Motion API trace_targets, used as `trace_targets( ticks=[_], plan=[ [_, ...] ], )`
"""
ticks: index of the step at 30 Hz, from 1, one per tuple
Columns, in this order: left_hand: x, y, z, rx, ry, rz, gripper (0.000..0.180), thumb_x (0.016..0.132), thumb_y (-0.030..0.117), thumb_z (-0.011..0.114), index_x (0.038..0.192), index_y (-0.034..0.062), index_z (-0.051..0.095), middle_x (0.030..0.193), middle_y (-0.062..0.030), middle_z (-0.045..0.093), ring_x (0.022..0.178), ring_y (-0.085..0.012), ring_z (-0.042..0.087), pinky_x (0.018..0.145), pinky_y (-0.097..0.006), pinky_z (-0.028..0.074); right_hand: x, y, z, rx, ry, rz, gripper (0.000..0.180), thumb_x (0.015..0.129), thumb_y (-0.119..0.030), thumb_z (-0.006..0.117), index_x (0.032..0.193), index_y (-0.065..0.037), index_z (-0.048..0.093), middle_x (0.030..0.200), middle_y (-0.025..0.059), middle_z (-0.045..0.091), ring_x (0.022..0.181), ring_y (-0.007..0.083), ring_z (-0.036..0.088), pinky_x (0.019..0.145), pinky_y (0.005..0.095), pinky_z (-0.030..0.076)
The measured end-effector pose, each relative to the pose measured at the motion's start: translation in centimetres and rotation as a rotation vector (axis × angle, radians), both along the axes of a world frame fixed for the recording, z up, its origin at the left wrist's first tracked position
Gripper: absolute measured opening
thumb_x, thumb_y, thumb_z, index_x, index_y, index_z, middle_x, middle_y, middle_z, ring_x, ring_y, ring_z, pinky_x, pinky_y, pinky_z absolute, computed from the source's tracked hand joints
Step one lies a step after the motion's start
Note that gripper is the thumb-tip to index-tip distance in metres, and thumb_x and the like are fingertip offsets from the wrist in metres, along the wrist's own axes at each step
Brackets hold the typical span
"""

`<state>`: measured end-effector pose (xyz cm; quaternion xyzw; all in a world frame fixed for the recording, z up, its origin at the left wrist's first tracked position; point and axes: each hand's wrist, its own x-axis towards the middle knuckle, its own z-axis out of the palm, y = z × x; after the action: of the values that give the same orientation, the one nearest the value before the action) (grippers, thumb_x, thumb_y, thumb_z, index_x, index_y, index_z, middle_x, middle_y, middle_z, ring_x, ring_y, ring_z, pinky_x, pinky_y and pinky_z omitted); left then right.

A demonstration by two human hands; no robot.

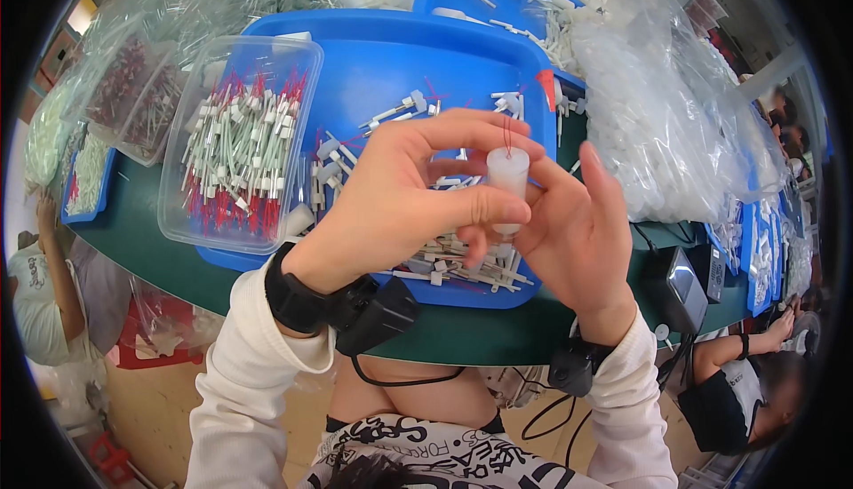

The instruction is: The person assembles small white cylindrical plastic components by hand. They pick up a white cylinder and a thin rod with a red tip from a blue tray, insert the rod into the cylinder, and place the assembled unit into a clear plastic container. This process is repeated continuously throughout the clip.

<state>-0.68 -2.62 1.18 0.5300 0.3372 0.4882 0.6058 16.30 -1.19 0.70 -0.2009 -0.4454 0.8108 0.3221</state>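
Observation:
A translucent white plastic cylinder point(507, 172), with a thin red strand looped at its top, stands nearly upright over the blue tray point(373, 40). My left hand point(413, 187) pinches it between thumb and fingers. Close against its right side is my right hand point(582, 231), thumb raised and apart, fingers reaching behind the cylinder. Some of those fingertips are hidden. Beneath both hands lie many small white parts point(444, 267) with rods and red strands, scattered in the tray.
A clear plastic box point(240, 147) full of white rods with red ends overlaps the tray's left side. Bags of white parts point(657, 107) rise at the right. A dark box-shaped device point(680, 289) sits near the right table edge. Other people work at both sides.

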Motion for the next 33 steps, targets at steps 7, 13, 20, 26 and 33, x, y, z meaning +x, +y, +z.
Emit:
trace_targets(
  ticks=[7,13,20,26,33],
  plan=[
    [0.2,-0.7,-0.1,-0.169,-0.138,-0.255,0.04,0.084,0.003,0.054,0.121,-0.0066,0.046,0.079,-0.0136,0.062,0.061,-0.0214,0.064,0.058,-0.028,0.054,0.2,0.0,-0.2,-0.106,-0.037,0.116,0.046,0.091,-0.047,0.033,0.103,-0.005,0.046,0.066,0.009,0.051,0.046,0.0188,0.052,0.043,0.0296,0.044],
    [0.7,-0.6,-0.6,-0.19,-0.188,-0.272,0.037,0.084,0.005,0.054,0.119,-0.0076,0.047,0.087,-0.0141,0.062,0.065,-0.0257,0.064,0.061,-0.036,0.057,0.1,0.2,-0.9,-0.093,0.084,0.164,0.041,0.09,-0.043,0.038,0.103,-0.005,0.045,0.062,0.0055,0.046,0.043,0.0145,0.041,0.036,0.0289,0.041],
    [0.5,-0.2,-0.9,0.013,-0.044,-0.145,0.03,0.087,0.008,0.054,0.113,-0.0073,0.049,0.078,-0.0112,0.06,0.065,-0.0213,0.064,0.058,-0.034,0.056,-0.1,0.0,0.5,-0.249,-0.039,0.09,0.067,0.087,-0.061,0.019,0.077,-0.002,0.048,0.053,0.0085,0.044,0.045,0.0191,0.047,0.039,0.0348,0.046],
    [0.3,-0.6,-0.8,-0.135,-0.267,-0.292,0.031,0.089,0.011,0.053,0.114,-0.0058,0.048,0.082,-0.0123,0.06,0.066,-0.0248,0.066,0.059,-0.034,0.056,0.4,0.2,-0.4,-0.241,0.124,0.212,0.058,0.091,-0.056,0.024,0.109,-0.004,0.043,0.068,0.0072,0.049,0.042,0.0184,0.046,0.04,0.0326,0.048],
    [0.4,0.1,-1.4,0.141,0.106,-0.085,0.034,0.081,0.009,0.063,0.111,-0.0031,0.051,0.099,-0.0099,0.058,0.088,-0.0176,0.059,0.079,-0.032,0.047,0.1,0.5,-0.8,-0.142,-0.039,0.072,0.05,0.089,-0.05,0.027,0.074,-0.005,0.044,0.052,0.0037,0.039,0.039,0.0137,0.036,0.037,0.028,0.034]
  ],
)
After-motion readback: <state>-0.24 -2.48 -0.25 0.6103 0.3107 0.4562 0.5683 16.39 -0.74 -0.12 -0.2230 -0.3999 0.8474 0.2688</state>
